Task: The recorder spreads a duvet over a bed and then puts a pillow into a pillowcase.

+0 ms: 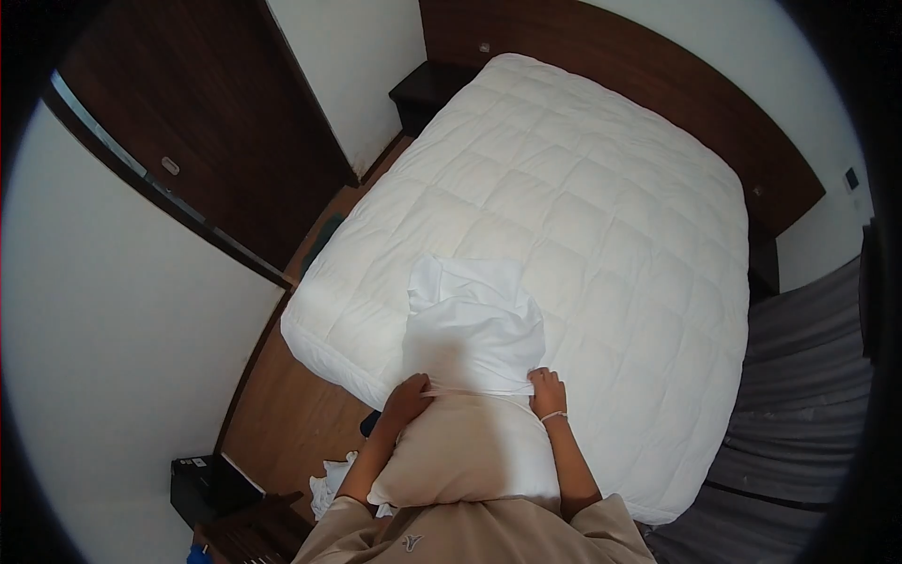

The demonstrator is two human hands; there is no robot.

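A white pillowcase (479,317) lies partly over a pillow (465,451), whose near half is bare and rests against my body. My left hand (409,400) grips the left side of the pillowcase's opening. On the right side of that same edge, my right hand (548,393) holds the fabric, and a thin band circles its wrist. Between both hands the hem stretches across the pillow. The far end of the pillowcase looks loose and folded on a white quilted duvet (564,218). How far the pillow reaches inside is hidden.
The duvet covers a bed with a dark wooden headboard (634,77). A dark nightstand (430,92) stands beyond it. White cloth (331,483) lies on the wooden floor at left, near a black box-shaped object (194,486). Grey curtains (803,374) hang at right.
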